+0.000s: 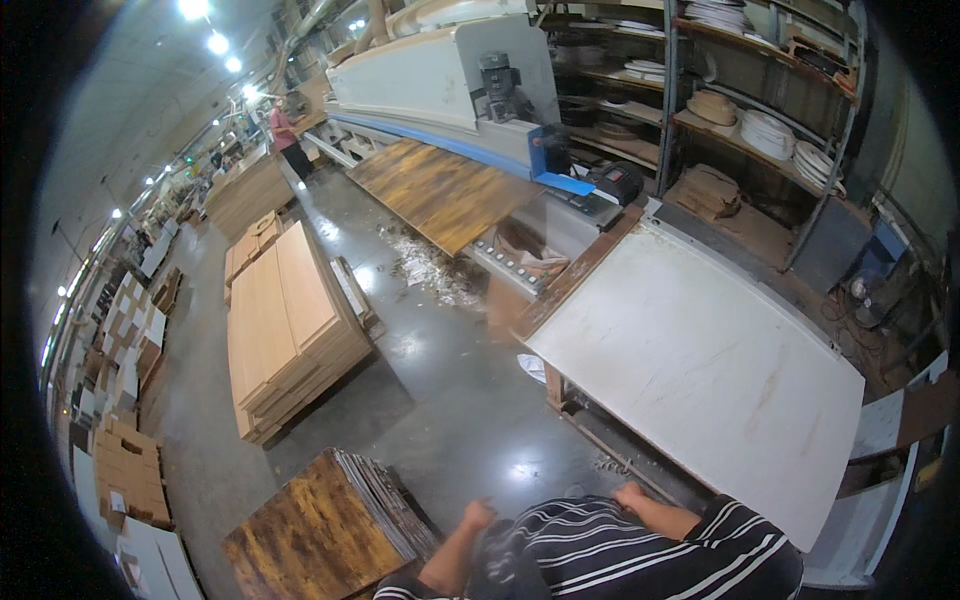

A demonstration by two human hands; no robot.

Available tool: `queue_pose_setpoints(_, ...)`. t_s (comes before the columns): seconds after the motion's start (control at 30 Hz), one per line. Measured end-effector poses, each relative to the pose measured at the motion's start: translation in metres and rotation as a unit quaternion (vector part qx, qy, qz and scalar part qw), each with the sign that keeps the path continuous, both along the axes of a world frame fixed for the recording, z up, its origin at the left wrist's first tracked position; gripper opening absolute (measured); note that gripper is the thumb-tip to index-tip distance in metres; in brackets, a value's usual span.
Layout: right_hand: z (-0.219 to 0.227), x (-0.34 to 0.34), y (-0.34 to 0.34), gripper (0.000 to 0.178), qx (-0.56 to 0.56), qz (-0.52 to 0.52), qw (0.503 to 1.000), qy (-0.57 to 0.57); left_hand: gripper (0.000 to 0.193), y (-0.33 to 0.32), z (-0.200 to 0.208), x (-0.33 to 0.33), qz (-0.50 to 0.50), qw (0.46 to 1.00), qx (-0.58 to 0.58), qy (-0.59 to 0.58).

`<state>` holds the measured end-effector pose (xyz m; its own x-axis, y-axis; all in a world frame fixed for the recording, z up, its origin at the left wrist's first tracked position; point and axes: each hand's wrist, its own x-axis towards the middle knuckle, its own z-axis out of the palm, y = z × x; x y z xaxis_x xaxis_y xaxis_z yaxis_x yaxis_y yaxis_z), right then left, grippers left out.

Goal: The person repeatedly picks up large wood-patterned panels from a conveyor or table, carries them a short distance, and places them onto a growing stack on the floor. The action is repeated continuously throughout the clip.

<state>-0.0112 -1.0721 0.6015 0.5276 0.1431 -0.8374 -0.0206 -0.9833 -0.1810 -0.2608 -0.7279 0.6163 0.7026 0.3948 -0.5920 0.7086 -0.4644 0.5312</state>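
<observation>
My left hand (478, 516) hangs beside my body, its fingers loosely curled and nothing seen in it. It is nearest to a stack of dark brown wood-grain panels (310, 530) on the floor at the lower left, a little apart from it. On the other side, my right hand (631, 496) is closed near my waist, also with nothing visible in it. Close by runs the edge of a large white-topped table (700, 350). Ahead, a wood-grain panel (440, 195) lies on the feed side of a long grey machine (430, 75) with a blue rail.
A tall stack of light wood boards (285, 325) stands on the floor to the left. Shavings (435, 270) litter the floor under the machine. Metal shelves (765, 130) with coiled edging rolls stand at the right. A person in a red top (283, 125) stands far back beside the machine.
</observation>
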Motion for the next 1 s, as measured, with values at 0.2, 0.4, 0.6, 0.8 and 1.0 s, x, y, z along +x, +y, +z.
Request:
queue_pose_setpoints(0.2,0.042,0.034,0.009,0.050,0.230,-0.245,0.933,0.130,0.049,0.002,0.003,0.021,0.011,0.989,-0.014,0.144)
queue_pose_setpoints(0.4,0.075,0.034,0.034,0.048,0.310,-0.349,0.868,0.170,0.042,0.032,0.000,0.054,-0.032,0.995,0.037,0.084)
queue_pose_setpoints(0.6,0.094,0.041,0.084,0.044,0.364,-0.386,0.833,0.154,0.042,0.069,-0.019,0.105,-0.024,0.997,0.002,0.078)
queue_pose_setpoints(0.8,0.099,0.076,0.137,0.041,0.395,-0.403,0.817,0.119,0.040,0.100,-0.031,0.140,-0.021,0.999,-0.007,0.035)
queue_pose_setpoints(1.0,0.116,0.127,0.185,0.043,0.388,-0.394,0.831,0.068,0.037,0.125,-0.041,0.117,-0.013,0.998,-0.013,0.068)
